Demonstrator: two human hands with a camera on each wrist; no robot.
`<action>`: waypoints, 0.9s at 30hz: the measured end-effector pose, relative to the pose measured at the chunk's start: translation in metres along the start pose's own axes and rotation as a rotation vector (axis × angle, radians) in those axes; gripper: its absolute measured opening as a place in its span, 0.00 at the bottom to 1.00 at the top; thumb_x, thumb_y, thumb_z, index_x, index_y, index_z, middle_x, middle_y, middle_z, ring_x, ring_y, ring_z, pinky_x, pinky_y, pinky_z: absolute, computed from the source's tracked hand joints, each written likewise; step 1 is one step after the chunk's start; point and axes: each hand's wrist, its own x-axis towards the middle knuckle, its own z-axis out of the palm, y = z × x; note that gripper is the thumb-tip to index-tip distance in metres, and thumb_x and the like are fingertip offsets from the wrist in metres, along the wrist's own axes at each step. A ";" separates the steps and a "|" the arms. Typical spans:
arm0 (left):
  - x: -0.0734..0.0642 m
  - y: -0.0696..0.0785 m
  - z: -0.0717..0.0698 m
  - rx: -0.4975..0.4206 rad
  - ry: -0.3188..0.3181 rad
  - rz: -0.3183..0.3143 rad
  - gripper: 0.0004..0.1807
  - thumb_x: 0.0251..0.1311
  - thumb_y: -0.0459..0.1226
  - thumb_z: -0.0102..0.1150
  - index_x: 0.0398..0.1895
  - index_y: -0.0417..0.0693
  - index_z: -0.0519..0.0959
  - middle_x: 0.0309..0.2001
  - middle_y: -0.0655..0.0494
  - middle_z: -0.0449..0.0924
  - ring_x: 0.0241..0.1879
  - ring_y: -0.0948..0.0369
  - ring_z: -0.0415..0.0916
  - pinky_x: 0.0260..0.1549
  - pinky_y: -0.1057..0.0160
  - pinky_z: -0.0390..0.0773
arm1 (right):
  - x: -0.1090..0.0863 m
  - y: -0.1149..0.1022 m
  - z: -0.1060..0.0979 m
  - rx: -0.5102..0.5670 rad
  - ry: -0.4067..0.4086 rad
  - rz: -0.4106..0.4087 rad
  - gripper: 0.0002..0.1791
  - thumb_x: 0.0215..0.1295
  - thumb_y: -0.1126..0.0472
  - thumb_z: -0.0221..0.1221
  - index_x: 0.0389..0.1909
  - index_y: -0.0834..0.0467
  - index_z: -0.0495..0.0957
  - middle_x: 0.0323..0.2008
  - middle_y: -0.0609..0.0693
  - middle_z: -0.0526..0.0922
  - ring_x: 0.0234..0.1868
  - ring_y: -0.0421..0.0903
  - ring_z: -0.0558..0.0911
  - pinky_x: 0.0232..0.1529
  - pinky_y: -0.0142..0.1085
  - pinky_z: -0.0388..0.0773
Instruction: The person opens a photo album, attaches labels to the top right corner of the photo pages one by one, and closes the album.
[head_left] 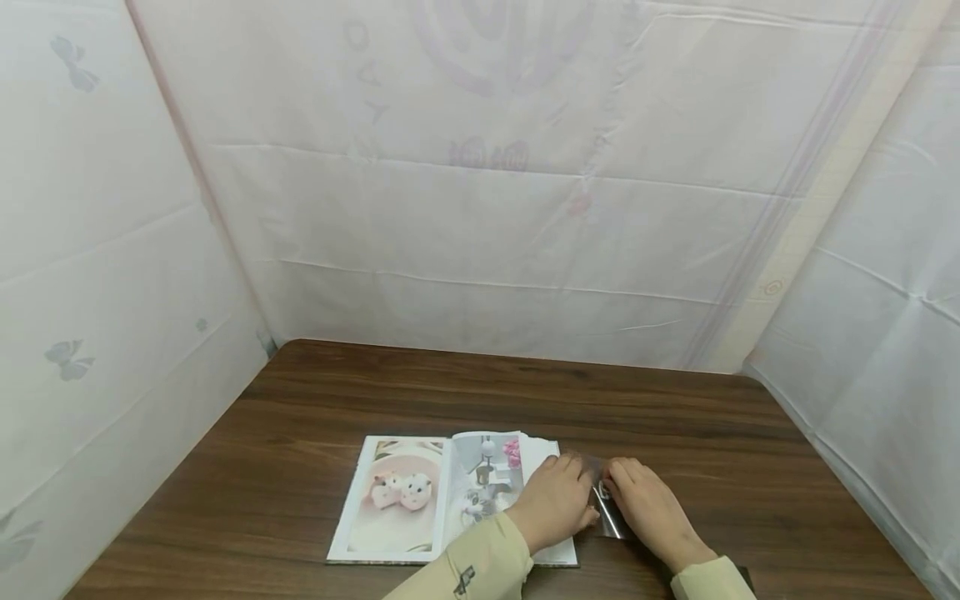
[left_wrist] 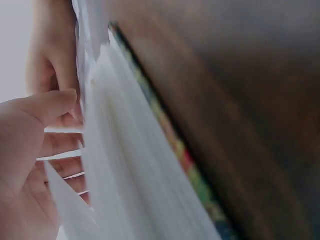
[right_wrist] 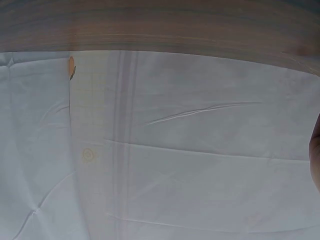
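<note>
An open photo album (head_left: pixel 341 533) lies on the table, a photo of round spotted pink-and-white items on its left page and a partly covered photo on the right page. My left hand (head_left: pixel 551 502) lies over the album's right edge and pinches a clear plastic sleeve (head_left: pixel 611 518). Its thumb (left_wrist: pixel 52 105) and fingers show beside the white page edges (left_wrist: pixel 135 150) in the left wrist view. My right hand (head_left: pixel 651 510) grips the sleeve's other side, fingers bent. Whether the sleeve is joined to the album is hidden. The right wrist view shows only a sliver of skin at its right edge.
The brown wood-grain table (head_left: pixel 300 408) extends beyond the album. Pale cloth walls (head_left: pixel 480 225) stand behind it and at both sides. Something dark (head_left: pixel 744 575) lies partly under the right sleeve.
</note>
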 end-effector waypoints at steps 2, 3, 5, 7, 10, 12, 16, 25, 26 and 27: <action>-0.003 0.004 -0.002 0.000 -0.048 0.021 0.31 0.55 0.63 0.44 0.53 0.52 0.72 0.53 0.59 0.74 0.56 0.63 0.69 0.53 0.66 0.69 | 0.000 0.000 0.000 -0.006 -0.008 -0.001 0.08 0.51 0.62 0.60 0.30 0.54 0.70 0.30 0.40 0.75 0.34 0.36 0.75 0.36 0.31 0.75; -0.005 0.006 -0.004 -0.005 -0.076 0.028 0.33 0.55 0.63 0.43 0.55 0.52 0.71 0.55 0.59 0.73 0.58 0.63 0.68 0.55 0.65 0.68 | 0.000 0.001 0.000 -0.006 -0.008 -0.001 0.10 0.48 0.64 0.62 0.30 0.54 0.70 0.30 0.40 0.75 0.33 0.36 0.75 0.36 0.31 0.75; -0.007 0.008 -0.004 -0.024 -0.131 0.033 0.35 0.54 0.64 0.41 0.58 0.52 0.69 0.59 0.59 0.70 0.60 0.62 0.65 0.58 0.64 0.66 | 0.000 0.001 0.000 -0.004 -0.009 -0.006 0.13 0.44 0.65 0.64 0.30 0.54 0.71 0.30 0.40 0.75 0.33 0.36 0.75 0.36 0.30 0.75; -0.009 0.009 -0.003 -0.052 -0.166 0.031 0.36 0.54 0.65 0.41 0.59 0.53 0.68 0.61 0.59 0.68 0.61 0.63 0.64 0.58 0.63 0.65 | 0.000 0.001 0.000 0.004 -0.017 -0.002 0.14 0.43 0.66 0.65 0.30 0.54 0.71 0.30 0.40 0.75 0.33 0.37 0.75 0.36 0.30 0.75; -0.010 0.009 0.000 -0.091 -0.197 0.029 0.36 0.52 0.66 0.42 0.59 0.55 0.68 0.62 0.60 0.67 0.62 0.63 0.64 0.58 0.62 0.66 | -0.001 0.001 0.001 0.002 -0.051 0.017 0.13 0.45 0.65 0.65 0.29 0.53 0.71 0.30 0.39 0.75 0.33 0.36 0.75 0.36 0.31 0.75; -0.012 0.007 0.002 -0.120 -0.219 0.032 0.36 0.52 0.65 0.43 0.59 0.56 0.68 0.62 0.60 0.66 0.62 0.63 0.63 0.58 0.61 0.66 | -0.001 0.000 0.001 -0.007 -0.083 0.044 0.12 0.48 0.64 0.64 0.29 0.52 0.70 0.29 0.39 0.74 0.33 0.36 0.75 0.35 0.31 0.74; -0.013 0.004 0.004 -0.151 -0.257 0.049 0.35 0.53 0.65 0.43 0.60 0.59 0.67 0.64 0.60 0.64 0.63 0.62 0.62 0.59 0.60 0.65 | -0.002 0.000 0.002 -0.010 -0.136 0.098 0.11 0.51 0.63 0.63 0.28 0.51 0.69 0.28 0.37 0.73 0.33 0.35 0.74 0.35 0.31 0.73; -0.013 0.002 0.003 -0.131 -0.250 0.067 0.34 0.52 0.64 0.46 0.59 0.60 0.67 0.63 0.62 0.65 0.62 0.63 0.63 0.59 0.61 0.66 | -0.003 -0.001 0.000 0.036 -0.179 0.195 0.10 0.53 0.65 0.61 0.28 0.50 0.69 0.27 0.37 0.71 0.30 0.33 0.71 0.31 0.29 0.71; -0.013 0.002 0.004 -0.131 -0.250 0.068 0.34 0.52 0.64 0.46 0.59 0.60 0.67 0.63 0.62 0.65 0.62 0.63 0.63 0.58 0.61 0.66 | -0.003 -0.001 0.000 0.044 -0.189 0.215 0.09 0.54 0.65 0.61 0.28 0.50 0.69 0.27 0.37 0.71 0.29 0.33 0.71 0.30 0.29 0.71; -0.013 0.002 0.004 -0.130 -0.247 0.069 0.33 0.52 0.64 0.47 0.59 0.61 0.68 0.63 0.62 0.65 0.62 0.63 0.63 0.58 0.61 0.66 | -0.003 -0.001 -0.001 0.055 -0.201 0.236 0.09 0.55 0.65 0.60 0.28 0.50 0.69 0.27 0.37 0.71 0.30 0.33 0.71 0.30 0.29 0.71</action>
